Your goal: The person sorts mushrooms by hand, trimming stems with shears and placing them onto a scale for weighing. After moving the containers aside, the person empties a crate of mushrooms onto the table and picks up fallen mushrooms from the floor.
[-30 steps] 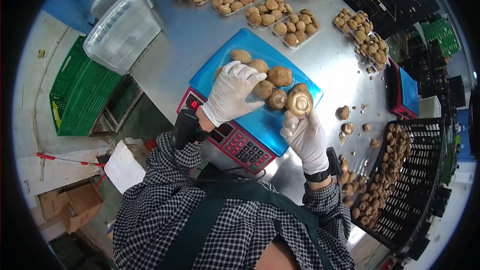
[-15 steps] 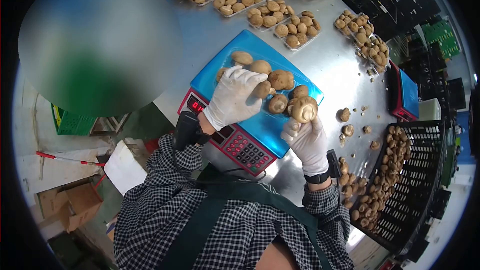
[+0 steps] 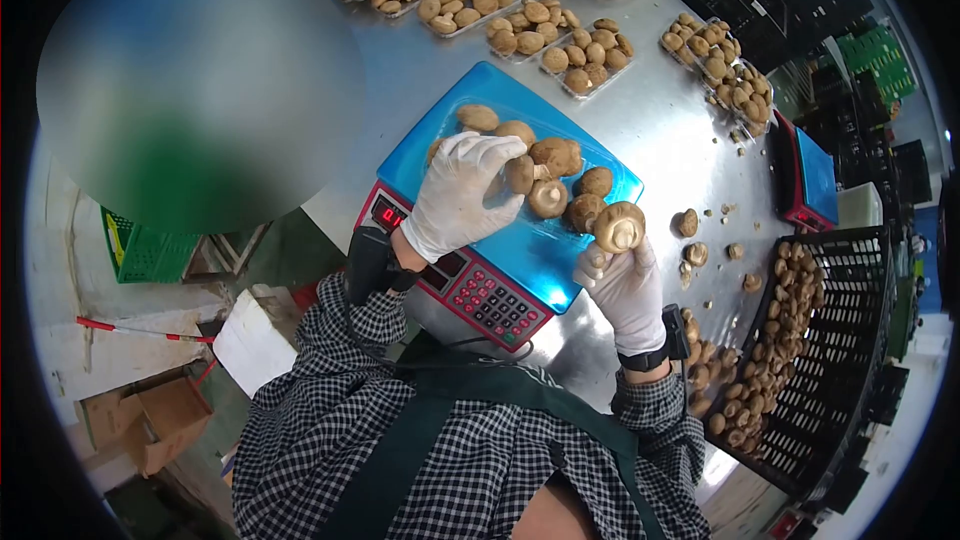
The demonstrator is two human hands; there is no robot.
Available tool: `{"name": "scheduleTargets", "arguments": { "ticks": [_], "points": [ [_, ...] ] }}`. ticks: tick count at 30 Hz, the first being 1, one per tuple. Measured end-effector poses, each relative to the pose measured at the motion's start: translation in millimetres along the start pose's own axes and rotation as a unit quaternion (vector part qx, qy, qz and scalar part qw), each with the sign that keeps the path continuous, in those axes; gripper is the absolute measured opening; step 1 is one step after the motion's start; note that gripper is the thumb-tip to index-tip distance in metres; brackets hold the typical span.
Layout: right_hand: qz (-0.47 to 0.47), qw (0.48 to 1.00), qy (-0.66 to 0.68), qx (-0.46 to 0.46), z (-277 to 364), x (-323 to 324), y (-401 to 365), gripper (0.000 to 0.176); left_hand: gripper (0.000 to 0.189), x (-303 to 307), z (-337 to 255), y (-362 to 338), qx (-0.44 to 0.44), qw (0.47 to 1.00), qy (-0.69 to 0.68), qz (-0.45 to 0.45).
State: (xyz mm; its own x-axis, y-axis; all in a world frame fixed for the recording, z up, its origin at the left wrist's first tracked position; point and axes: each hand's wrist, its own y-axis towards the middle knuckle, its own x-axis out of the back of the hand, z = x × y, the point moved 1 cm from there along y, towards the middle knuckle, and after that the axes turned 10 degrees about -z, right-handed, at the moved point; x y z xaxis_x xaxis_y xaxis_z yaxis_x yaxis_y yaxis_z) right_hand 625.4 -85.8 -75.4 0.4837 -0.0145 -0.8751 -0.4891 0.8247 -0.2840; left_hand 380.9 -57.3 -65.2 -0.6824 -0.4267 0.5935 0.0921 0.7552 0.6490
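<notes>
My left hand [image 3: 465, 190], in a white glove, curls its thumb and fingers around a shiitake mushroom [image 3: 520, 175] over the scale. My right hand [image 3: 622, 285], gloved too, grips another shiitake mushroom [image 3: 619, 227], its pale underside and stem facing up, at the right edge of the scale. Under both hands is a digital scale with a blue platform [image 3: 440, 112] and a red keypad panel [image 3: 490, 305]. On it lies a clear plastic tray with several brown mushrooms [image 3: 557, 155]. My left hand hides part of the tray and one mushroom behind it.
Filled mushroom trays [image 3: 588, 58] line the far side of the steel table, with more [image 3: 722, 65] at the right. A black crate [image 3: 840, 340] of mushrooms stands at the right, loose mushrooms [image 3: 695, 254] beside it. Behind is a second scale [image 3: 808, 175]. A blurred disc covers the upper left.
My right hand has moved slightly right and away from the tray, with its mushroom. My left hand stays near the same spot, thumb a little further from the fingers.
</notes>
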Motion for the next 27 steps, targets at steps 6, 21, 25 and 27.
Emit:
{"name": "scheduleTargets", "arguments": {
  "ticks": [6,21,25,27],
  "points": [
    [-0.059,0.985,-0.146,0.072,11.0,-2.6,-28.0,0.053,0.054,15.5,-30.7,9.0,0.004,0.995,-0.104,0.009],
    [-0.398,0.808,-0.416,0.122,-24.5,40.2,-267.8,0.047,0.055,-110.4,-220.2,-48.2,-0.229,0.786,-0.375,0.435],
    [-0.534,0.706,-0.452,0.107,-47.9,87.0,-355.0,0.054,0.05,-170.1,-241.9,-59.5,-0.193,0.763,-0.411,0.459],
    [-0.584,0.642,-0.492,0.069,-63.3,95.8,-394.4,0.06,0.041,-191.8,-255.7,-58.3,-0.173,0.776,-0.378,0.474]
  ]
}}
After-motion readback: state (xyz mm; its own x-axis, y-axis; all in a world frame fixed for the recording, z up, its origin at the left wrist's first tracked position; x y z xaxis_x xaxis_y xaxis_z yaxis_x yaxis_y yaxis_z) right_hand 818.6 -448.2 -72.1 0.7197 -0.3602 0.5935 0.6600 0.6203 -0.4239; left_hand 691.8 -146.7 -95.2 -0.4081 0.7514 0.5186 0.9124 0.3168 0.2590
